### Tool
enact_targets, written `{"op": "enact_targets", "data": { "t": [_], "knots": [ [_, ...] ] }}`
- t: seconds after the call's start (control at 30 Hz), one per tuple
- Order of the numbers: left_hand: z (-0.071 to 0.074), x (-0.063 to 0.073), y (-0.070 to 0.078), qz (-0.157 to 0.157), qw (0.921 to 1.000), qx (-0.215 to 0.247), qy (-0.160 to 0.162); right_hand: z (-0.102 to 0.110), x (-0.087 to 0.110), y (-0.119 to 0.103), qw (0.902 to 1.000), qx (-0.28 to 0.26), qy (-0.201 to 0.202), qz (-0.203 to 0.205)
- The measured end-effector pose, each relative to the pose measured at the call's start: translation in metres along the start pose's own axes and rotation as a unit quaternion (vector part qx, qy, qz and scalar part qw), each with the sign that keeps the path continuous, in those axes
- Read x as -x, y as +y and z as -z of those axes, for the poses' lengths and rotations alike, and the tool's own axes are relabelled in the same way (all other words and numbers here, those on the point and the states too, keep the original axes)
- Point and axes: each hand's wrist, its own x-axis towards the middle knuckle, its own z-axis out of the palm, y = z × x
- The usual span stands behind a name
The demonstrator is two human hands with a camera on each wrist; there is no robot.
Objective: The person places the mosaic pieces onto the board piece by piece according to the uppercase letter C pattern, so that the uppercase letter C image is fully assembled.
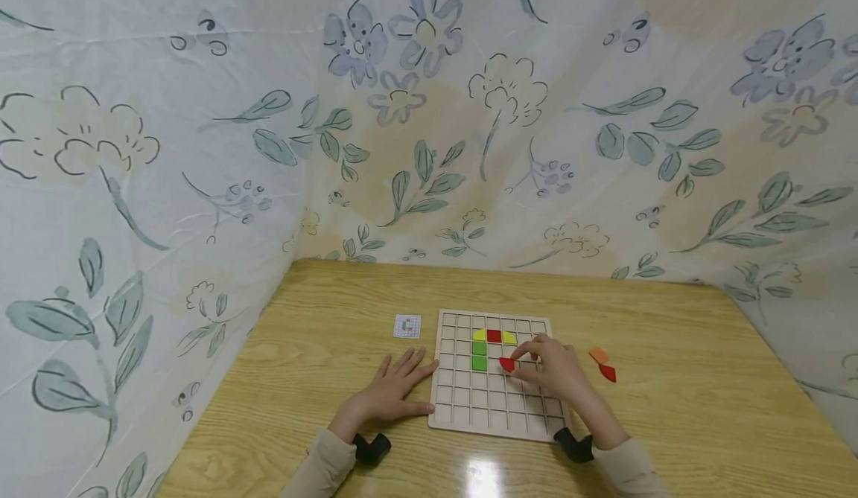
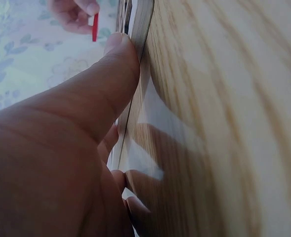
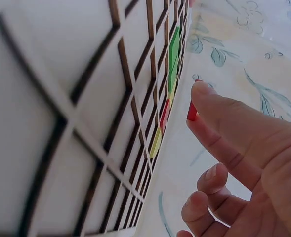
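A pale wooden grid board (image 1: 462, 397) lies on the table. My right hand (image 1: 555, 368) pinches a red tile (image 1: 506, 365) with one curved edge between thumb and index finger, above the board's middle. In the right wrist view the red tile (image 3: 192, 106) is held clear of the grid. Set in the board's cells are two green squares (image 1: 479, 356), a red square (image 1: 494, 336) and two yellow tiles (image 1: 480, 335). My left hand (image 1: 392, 392) lies spread on the table, its thumb and a fingertip touching the board's left edge.
A small printed card (image 1: 407, 326) with a grid picture lies left of the board's far corner. Right of the board are an orange tile (image 1: 599, 355) and another red tile (image 1: 608, 373). Flowered cloth (image 1: 429, 148) hangs behind the wooden table (image 1: 335, 297).
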Motion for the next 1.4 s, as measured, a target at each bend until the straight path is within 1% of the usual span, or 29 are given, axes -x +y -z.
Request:
{"op": "enact_targets", "data": {
  "t": [0.1,0.3,0.4,0.67,0.9,0.97,1.13,1.4],
  "knots": [
    [0.0,0.0,0.0,-0.001,1.0,0.001,-0.001,-0.002,0.0,-0.004,1.0,-0.003,-0.003,0.004],
    [0.001,-0.001,0.001,0.0,1.0,0.003,-0.002,-0.007,0.0,-0.008,0.9992,-0.019,0.003,0.036],
    [0.001,-0.002,0.001,0.001,1.0,0.002,-0.002,-0.009,0.0,-0.01,0.9987,-0.029,0.004,0.042],
    [0.001,-0.001,0.001,0.003,1.0,0.002,-0.005,-0.017,-0.001,-0.019,0.9981,-0.006,-0.003,0.061],
    [0.0,0.0,0.0,-0.006,1.0,-0.004,-0.002,-0.023,-0.001,-0.025,0.9982,-0.022,-0.008,0.055],
    [-0.001,0.0,-0.001,-0.005,1.0,-0.008,-0.001,-0.025,-0.002,-0.026,0.9985,-0.024,-0.011,0.048],
    [0.0,0.0,-0.001,0.002,1.0,-0.007,-0.004,-0.029,-0.004,-0.03,0.9992,-0.016,-0.022,0.027],
    [0.0,0.001,-0.002,0.006,0.9999,-0.009,-0.007,-0.032,-0.004,-0.035,0.9995,0.0,-0.02,0.024]
  ]
}}
